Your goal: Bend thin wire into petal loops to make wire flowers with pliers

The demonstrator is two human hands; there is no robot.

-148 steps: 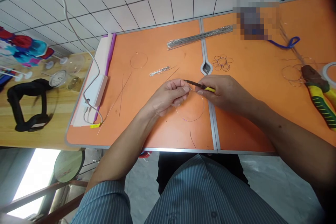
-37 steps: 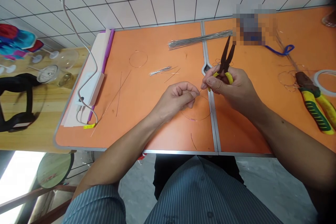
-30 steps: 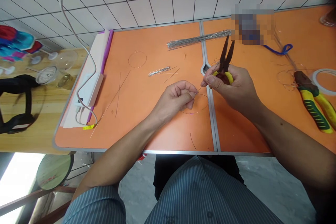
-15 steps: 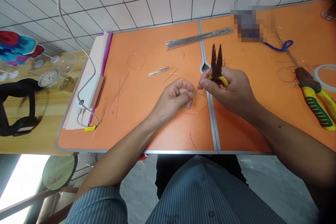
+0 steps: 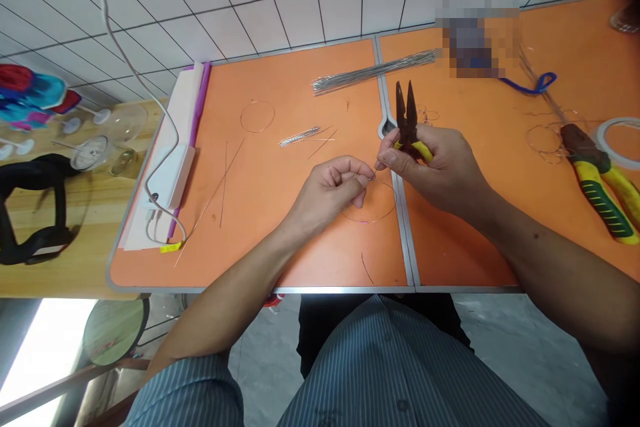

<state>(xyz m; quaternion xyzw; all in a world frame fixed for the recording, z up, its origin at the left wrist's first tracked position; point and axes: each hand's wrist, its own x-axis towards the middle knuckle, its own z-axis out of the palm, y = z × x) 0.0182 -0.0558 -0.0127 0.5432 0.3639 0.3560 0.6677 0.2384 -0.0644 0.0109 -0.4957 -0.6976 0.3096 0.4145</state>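
My left hand (image 5: 336, 188) pinches a thin wire loop (image 5: 394, 205) between thumb and fingers. The loop hangs below both hands, over the orange table. Pliers (image 5: 408, 121) with dark jaws and yellow handles rest in my right hand (image 5: 440, 163), jaws pointing up and slightly apart. My right thumb and forefinger are also pinched together by the wire's end, close to the left fingertips. A short dark wire piece (image 5: 367, 268) lies on the table in front of me. Behind my hands is a small bundle of short wires (image 5: 299, 137).
A long bundle of straight wires (image 5: 370, 73) lies across the table (image 5: 280, 213) seam. At left are another wire ring (image 5: 257, 117), loose wires and a white power strip (image 5: 173, 177). On the right are larger yellow-green pliers (image 5: 597, 180) and a white ring-shaped roll (image 5: 603, 147).
The view has shifted slightly. The pliers in my right hand have tilted a little to the left, and my fingertips stay close together at the wire.
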